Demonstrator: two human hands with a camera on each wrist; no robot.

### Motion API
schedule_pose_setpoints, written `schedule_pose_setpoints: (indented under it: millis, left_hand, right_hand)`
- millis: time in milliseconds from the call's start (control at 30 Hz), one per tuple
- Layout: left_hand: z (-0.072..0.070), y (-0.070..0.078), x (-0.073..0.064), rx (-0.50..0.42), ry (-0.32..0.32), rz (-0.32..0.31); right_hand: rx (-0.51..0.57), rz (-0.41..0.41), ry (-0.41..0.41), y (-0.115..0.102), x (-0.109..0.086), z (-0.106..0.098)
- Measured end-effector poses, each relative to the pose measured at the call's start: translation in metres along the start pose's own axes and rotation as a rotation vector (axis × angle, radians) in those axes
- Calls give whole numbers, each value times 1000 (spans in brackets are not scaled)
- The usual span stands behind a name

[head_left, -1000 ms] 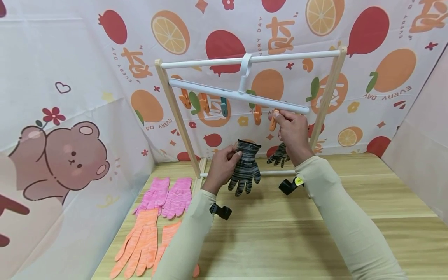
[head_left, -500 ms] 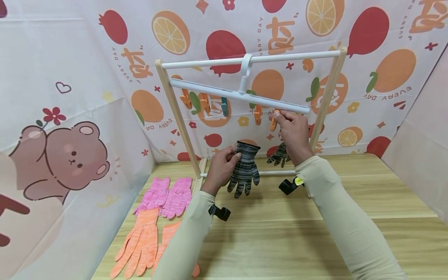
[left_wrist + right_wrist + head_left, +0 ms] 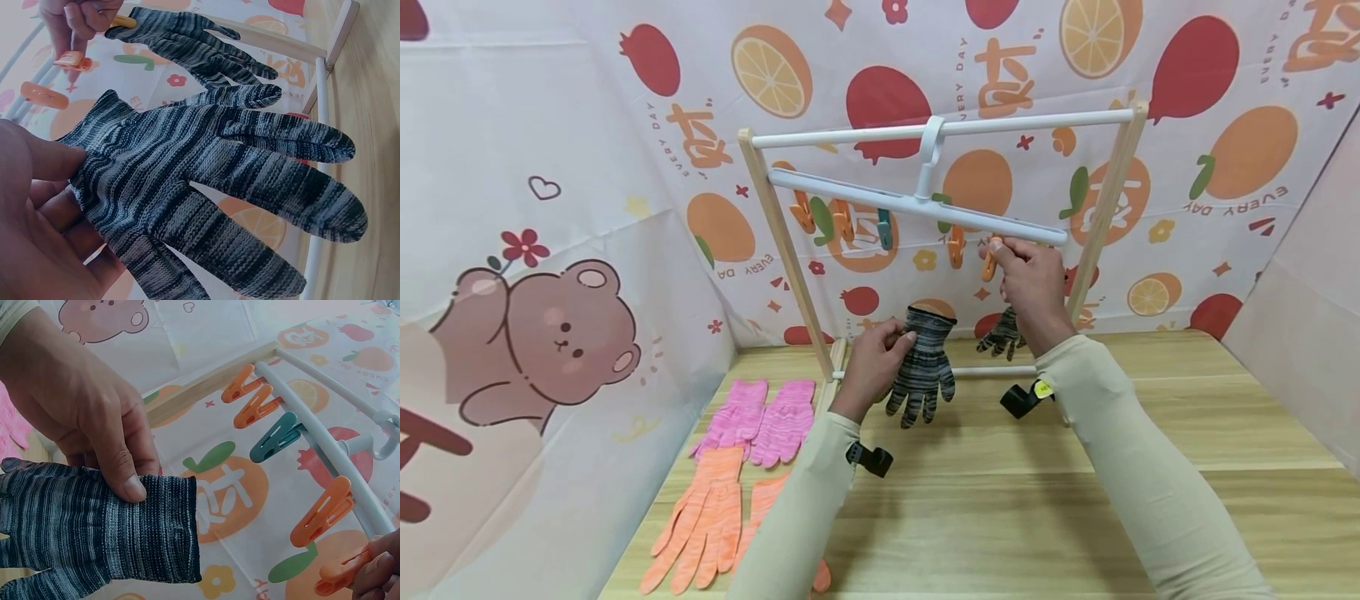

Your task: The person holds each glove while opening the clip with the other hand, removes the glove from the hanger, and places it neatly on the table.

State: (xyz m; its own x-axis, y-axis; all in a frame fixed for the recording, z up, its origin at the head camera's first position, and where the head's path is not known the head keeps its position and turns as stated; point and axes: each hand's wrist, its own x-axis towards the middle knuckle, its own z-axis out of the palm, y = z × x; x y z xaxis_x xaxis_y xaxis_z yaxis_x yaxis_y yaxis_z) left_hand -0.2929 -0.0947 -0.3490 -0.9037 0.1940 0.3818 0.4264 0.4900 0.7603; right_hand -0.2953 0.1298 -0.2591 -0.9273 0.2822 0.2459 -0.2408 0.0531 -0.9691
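Note:
My left hand (image 3: 871,362) pinches a black-and-grey striped knit glove (image 3: 925,367) near its cuff, thumb in front and fingers behind. The glove hangs fingers down, below the white hanger (image 3: 850,194). With thumb and fingers my right hand (image 3: 1033,283) grips an orange clothespin (image 3: 989,265) near the hanger's low right end. Behind that hand a second striped glove (image 3: 194,47) hangs from a yellow-orange clip (image 3: 122,22); the hand hides its upper part in the head view. Along the hanger are further orange clothespins (image 3: 322,512) and one teal clothespin (image 3: 275,437).
The tilted hanger hooks over the top bar (image 3: 1037,122) of a wood-framed rack. Pink gloves (image 3: 782,421) and orange gloves (image 3: 703,517) lie on the wooden table (image 3: 1000,517) at the left. A fruit-print cloth (image 3: 1195,200) covers the wall behind.
The left hand and its striped glove have sunk slightly, away from the hanger. My right hand keeps its hold on the orange clothespin. The head view has shifted a little.

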Motion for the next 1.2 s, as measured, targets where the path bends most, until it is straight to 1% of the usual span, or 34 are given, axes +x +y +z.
schedule_pose_setpoints:
  millis: [200,500,733,833,967,1100,1200]
  left_hand:
    - [0,0,-1,11,6,-16]
    - [-1,-4,-4,11,19,5]
    - [-3,-7,-6,-2,16,-7]
    - [-3,-8,-7,-23,16,-7]
    - [-4,-9,-9,-52,17,-25]
    - [-6,-9,-11,-43,20,-46]
    - [-8,-10,-12,-32,23,-49]
  right_hand:
    - [15,-18,-5,0,0,0]
    - [32,-29,-14,1,0,-1]
    - [25,-30,-9,1,0,0]
    - [24,-32,-8,1,-1,0]
    - [21,-26,-6,1,-1,0]
    - [27,-24,-8,1,0,0]
    - [26,-26,-10,1,0,0]
